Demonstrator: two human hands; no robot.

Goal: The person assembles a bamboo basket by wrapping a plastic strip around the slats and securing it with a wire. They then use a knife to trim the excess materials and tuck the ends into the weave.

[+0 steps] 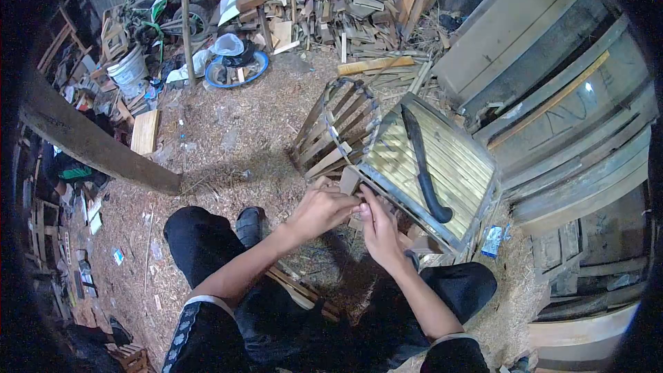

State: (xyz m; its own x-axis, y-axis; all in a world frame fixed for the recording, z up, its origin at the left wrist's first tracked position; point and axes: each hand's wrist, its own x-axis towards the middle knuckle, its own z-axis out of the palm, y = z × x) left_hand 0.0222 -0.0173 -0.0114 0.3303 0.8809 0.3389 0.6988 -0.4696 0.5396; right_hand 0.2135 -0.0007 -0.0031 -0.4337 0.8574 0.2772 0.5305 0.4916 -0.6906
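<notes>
My left hand [321, 211] is closed, its fingers curled beside a small wooden block [350, 179] that stands up at the near corner of the slatted table. Right against it, my right hand [380, 228] has its thumb and fingers pinched together, the index finger reaching up toward the block. What lies between the fingertips is too small to make out. Just beyond the hands is the slatted table top [387, 155], with a machete [423, 159] resting across it, its dark curved handle toward me. A round frame of wooden slats [338, 121] adjoins the table's left side.
A leaning wooden post [103, 148] crosses the left side. Scrap wood [324, 14] is heaped along the back wall, near a blue-rimmed basin [259, 69] and a white bucket [129, 72]. Boards [552, 117] line the right wall. Shavings cover the ground [214, 138].
</notes>
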